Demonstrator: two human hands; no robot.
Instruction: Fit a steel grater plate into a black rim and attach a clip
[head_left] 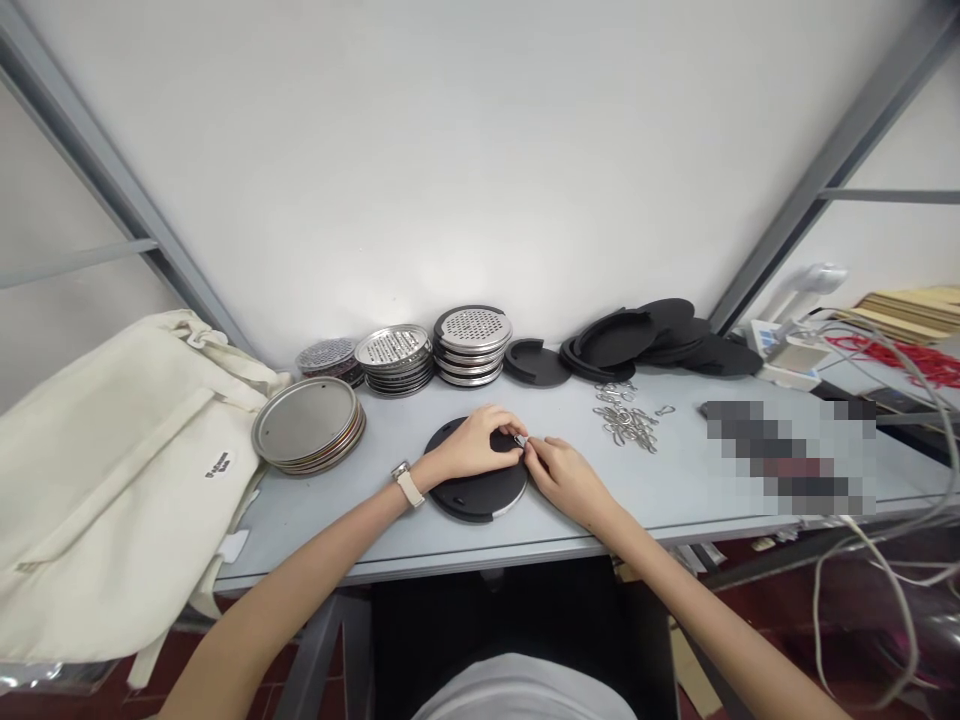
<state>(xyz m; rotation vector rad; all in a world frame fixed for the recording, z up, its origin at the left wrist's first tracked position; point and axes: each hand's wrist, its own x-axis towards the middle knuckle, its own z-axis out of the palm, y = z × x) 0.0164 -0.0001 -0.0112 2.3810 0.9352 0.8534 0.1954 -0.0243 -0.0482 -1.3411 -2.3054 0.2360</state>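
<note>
A round black disc [457, 497] with a strip of metal rim lies on the table in front of me. My left hand [480, 442], a watch on its wrist, rests over the disc, its thumb and fingertips closed on a small metal clip [520, 440] at the disc's right edge. From the right, my right hand [564, 478] pinches the same clip between thumb and forefinger. Fingertips cover part of the clip, so whether it is hooked to the disc I cannot tell. Beyond my right hand lies a pile of small metal clips [628, 425].
Along the wall stand stacks of metal grater discs [390, 347], a stack of plain round plates [306, 420] and several black round holders [619, 340]. A cream bag [127, 480] fills the left side. Cables [892, 600] hang at the right, near a blurred-out dark object [787, 455].
</note>
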